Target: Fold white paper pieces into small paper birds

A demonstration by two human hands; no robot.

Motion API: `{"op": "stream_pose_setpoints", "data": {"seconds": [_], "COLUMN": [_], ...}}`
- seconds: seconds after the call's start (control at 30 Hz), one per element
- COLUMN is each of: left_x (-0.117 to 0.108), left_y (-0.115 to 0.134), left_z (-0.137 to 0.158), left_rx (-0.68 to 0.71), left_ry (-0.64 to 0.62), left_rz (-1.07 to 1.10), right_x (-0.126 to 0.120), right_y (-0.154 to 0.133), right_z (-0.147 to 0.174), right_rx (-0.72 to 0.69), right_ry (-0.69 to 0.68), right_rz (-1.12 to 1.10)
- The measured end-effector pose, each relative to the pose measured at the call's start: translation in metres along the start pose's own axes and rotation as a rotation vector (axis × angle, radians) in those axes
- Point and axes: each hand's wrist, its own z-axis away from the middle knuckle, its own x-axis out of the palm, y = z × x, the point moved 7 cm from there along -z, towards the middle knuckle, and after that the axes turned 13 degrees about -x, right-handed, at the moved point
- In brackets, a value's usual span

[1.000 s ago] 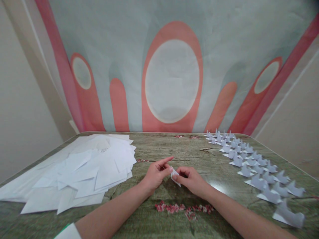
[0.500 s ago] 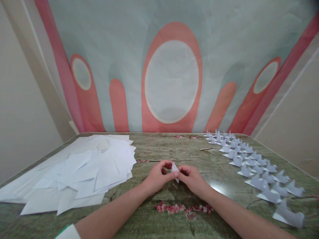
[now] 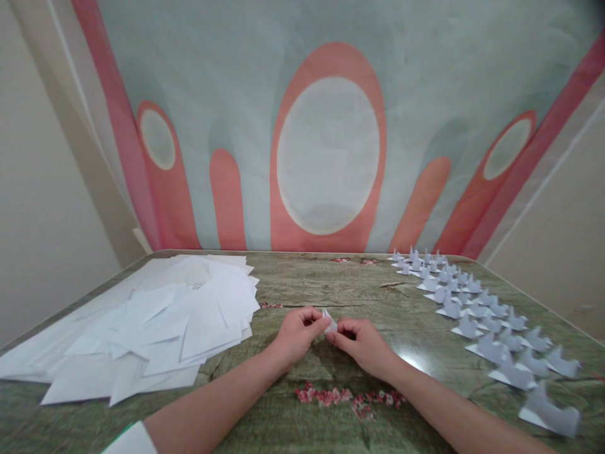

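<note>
A small piece of folded white paper (image 3: 329,320) is held up over the middle of the table, its pointed tip upward. My left hand (image 3: 297,333) pinches it from the left between thumb and fingers. At its lower right edge, my right hand (image 3: 362,343) has its fingers curled and its fingertips pressed on the paper. The fingers partly cover the paper, so its full shape is hidden.
A wide, loose pile of white paper sheets (image 3: 155,328) covers the table's left side. Rows of folded white paper birds (image 3: 491,347) stand along the right side. The wood-patterned table (image 3: 312,280) meets a painted backdrop (image 3: 255,94) at its far edge.
The folded paper has turned and tilted a little to the left, with less of its lower point showing. My right fingertips have shifted lower along it.
</note>
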Motion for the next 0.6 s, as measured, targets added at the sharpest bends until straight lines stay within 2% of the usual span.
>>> {"op": "stream_pose_setpoints", "data": {"seconds": [0.13, 0.4, 0.6], "left_x": [-0.0017, 0.0053, 0.0039], "left_y": [-0.0022, -0.0014, -0.0008], "left_z": [-0.0026, -0.0017, -0.0015], "left_rx": [-0.028, 0.007, 0.031], "left_ry": [0.013, -0.09, -0.071], "left_rz": [0.042, 0.053, 0.027], "right_x": [0.0013, -0.0013, 0.0004], "right_y": [-0.0021, 0.0012, -0.0009], "right_z": [0.0004, 0.0011, 0.0007], "right_rx": [-0.024, 0.005, -0.004], "right_ry": [-0.026, 0.034, 0.012], "right_rz": [0.031, 0.024, -0.001]}}
